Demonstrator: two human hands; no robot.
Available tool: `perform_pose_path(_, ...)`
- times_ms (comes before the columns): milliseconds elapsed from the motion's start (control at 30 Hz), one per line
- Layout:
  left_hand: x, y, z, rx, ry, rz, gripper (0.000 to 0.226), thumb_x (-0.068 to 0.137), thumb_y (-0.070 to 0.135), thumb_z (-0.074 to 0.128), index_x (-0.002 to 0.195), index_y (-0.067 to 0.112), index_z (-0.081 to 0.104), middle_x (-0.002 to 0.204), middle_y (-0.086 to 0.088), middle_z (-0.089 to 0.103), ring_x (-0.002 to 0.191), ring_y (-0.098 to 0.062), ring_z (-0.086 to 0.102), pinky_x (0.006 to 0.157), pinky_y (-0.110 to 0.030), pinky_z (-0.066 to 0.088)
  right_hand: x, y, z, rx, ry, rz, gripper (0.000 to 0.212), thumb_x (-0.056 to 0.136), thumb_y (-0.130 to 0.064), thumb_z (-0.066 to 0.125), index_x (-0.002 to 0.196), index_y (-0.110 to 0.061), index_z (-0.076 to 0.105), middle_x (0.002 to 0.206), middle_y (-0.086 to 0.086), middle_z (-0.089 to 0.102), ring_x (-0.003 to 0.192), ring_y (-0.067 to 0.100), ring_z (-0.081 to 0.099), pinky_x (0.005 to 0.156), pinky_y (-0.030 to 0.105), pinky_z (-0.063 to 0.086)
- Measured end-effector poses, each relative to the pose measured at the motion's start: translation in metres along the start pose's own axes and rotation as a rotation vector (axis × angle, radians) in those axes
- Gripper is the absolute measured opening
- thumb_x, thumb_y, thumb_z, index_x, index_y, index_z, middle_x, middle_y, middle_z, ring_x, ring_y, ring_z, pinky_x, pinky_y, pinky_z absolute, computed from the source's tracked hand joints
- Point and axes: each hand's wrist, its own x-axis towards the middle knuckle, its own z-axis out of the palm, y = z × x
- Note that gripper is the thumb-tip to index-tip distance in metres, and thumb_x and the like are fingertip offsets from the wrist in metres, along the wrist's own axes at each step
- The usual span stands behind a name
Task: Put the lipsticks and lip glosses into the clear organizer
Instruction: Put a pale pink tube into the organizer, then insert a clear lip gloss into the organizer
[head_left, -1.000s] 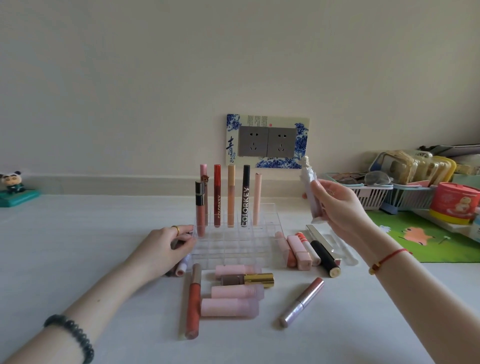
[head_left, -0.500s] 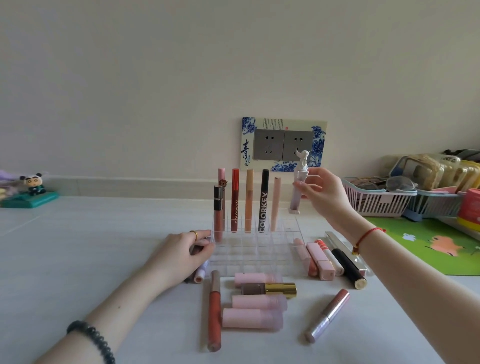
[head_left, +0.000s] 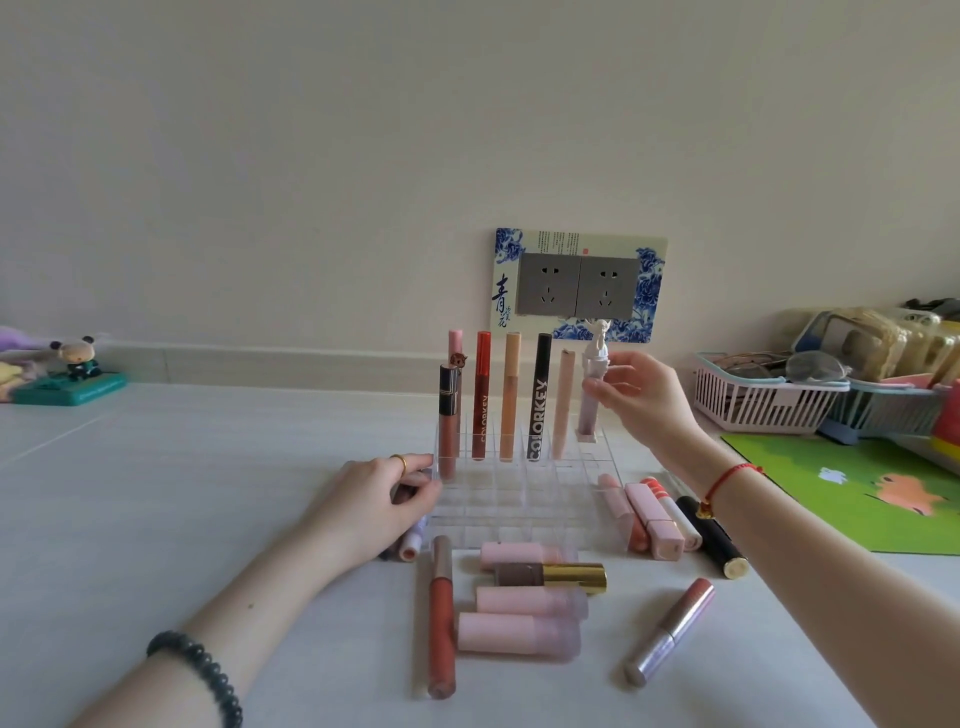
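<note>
The right hand (head_left: 644, 400), in a fingertip grip, held the gloss (head_left: 589, 415) upright, long axis vertical, base at the back-right cell of the organizer (head_left: 519, 501), beside the standing row (head_left: 509, 400). The left hand (head_left: 374, 499) rested against its left edge; its grip was unclear.

Tubes (head_left: 529, 631) before organizer (head_left: 519, 499); baskets (head_left: 763, 405) right.

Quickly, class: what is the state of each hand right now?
Left hand: fingers against the clear organizer at its left edge; grip cannot be told.
Right hand: pinching the figurine-capped lip gloss, upright at the organizer's back row.
</note>
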Motion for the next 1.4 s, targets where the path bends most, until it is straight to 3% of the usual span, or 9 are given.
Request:
perform_pose_path(100,0.002,-0.002,0.001,-0.013,-0.008,0.001,0.041,0.086,0.033,0.052,0.126,0.023,0.052,0.084,0.01,0.073,0.056,0.005,0.057,0.055,-0.021,0.048,-0.002,0.006,0.0,-0.051,-0.006,-0.002,0.025,0.076,-0.01,0.069,0.098,-0.011,0.058,0.085,0.002,0.064,0.076,0.012,0.061,0.067,0.015,0.048)
perform_pose_path(367,0.002,-0.003,0.002,-0.073,-0.019,-0.025,0.041,0.086,0.032,0.054,0.126,0.023,0.052,0.057,0.018,0.062,0.057,-0.006,0.054,0.057,-0.027,0.047,-0.006,0.017,0.001,-0.091,-0.019,0.012,0.029,0.073,-0.012,0.072,0.099,-0.007,0.061,0.083,0.001,0.064,0.07,0.004,0.058,0.061,0.01,0.047)
perform_pose_path(533,0.0,0.0,0.0,-0.032,-0.014,-0.014,0.04,0.087,0.031,0.054,0.126,0.023,0.052,0.079,0.014,0.069,0.073,-0.006,0.063,0.062,-0.029,0.053,-0.006,0.019,0.0,-0.096,-0.007,0.003,0.03,0.073,-0.011,0.072,0.101,-0.005,0.061,0.085,0.003,0.064,0.07,0.003,0.057,0.06,0.0,0.044)
perform_pose_path(633,0.002,-0.001,0.002,-0.041,-0.023,-0.011,0.04,0.087,0.032,0.053,0.125,0.023,0.053,0.059,0.018,0.063,0.052,0.0,0.053,0.055,-0.025,0.044,-0.005,0.018,-0.001,-0.127,-0.013,-0.006,0.032,0.073,-0.011,0.072,0.103,-0.004,0.061,0.083,0.001,0.064,0.07,0.002,0.057,0.061,-0.001,0.044)
perform_pose_path(800,0.003,-0.003,0.003,-0.034,-0.027,-0.01,0.038,0.087,0.031,0.053,0.125,0.024,0.053,0.045,0.021,0.059,0.046,0.005,0.052,0.052,-0.022,0.042,-0.007,0.014,-0.011,-0.161,-0.044,-0.006,0.038,0.073,-0.013,0.072,0.108,-0.007,0.059,0.088,0.002,0.066,0.074,0.006,0.06,0.063,0.008,0.046)
perform_pose_path(1133,0.001,0.002,0.002,-0.02,-0.004,-0.023,0.039,0.087,0.029,0.054,0.125,0.02,0.054,0.082,0.018,0.065,0.078,-0.011,0.062,0.061,-0.019,0.048,-0.017,-0.006,-0.073,-0.111,0.079,-0.011,0.022,0.078,-0.017,0.068,0.1,-0.018,0.066,0.086,-0.008,0.067,0.067,-0.008,0.062,0.062,0.002,0.048)
perform_pose_path(1200,0.001,0.001,0.002,-0.039,-0.014,-0.04,0.037,0.087,0.027,0.053,0.124,0.02,0.054,0.076,0.017,0.067,0.065,-0.011,0.061,0.049,-0.015,0.045,-0.026,0.003,-0.08,-0.193,0.1,0.001,0.02,0.078,-0.014,0.067,0.098,-0.014,0.067,0.085,-0.002,0.068,0.062,-0.005,0.061,0.057,0.003,0.047)
perform_pose_path(1267,0.001,-0.001,0.003,-0.067,-0.024,-0.049,0.036,0.087,0.026,0.054,0.123,0.02,0.054,0.061,0.018,0.067,0.072,-0.021,0.066,0.045,-0.012,0.045,-0.035,0.017,-0.084,-0.378,0.1,0.047,0.018,0.078,-0.014,0.067,0.095,-0.01,0.069,0.082,0.003,0.067,0.063,0.003,0.058,0.055,0.009,0.046)
perform_pose_path(1400,0.002,0.001,0.004,-0.096,-0.009,-0.049,0.04,0.087,0.025,0.055,0.127,0.017,0.052,0.08,0.027,0.056,0.091,-0.026,0.066,0.053,-0.006,0.045,-0.048,0.042,-0.088,-0.721,-0.014,0.155,0.017,0.076,-0.019,0.069,0.087,-0.007,0.072,0.073,0.003,0.061,0.065,0.013,0.052,0.052,0.016,0.035)
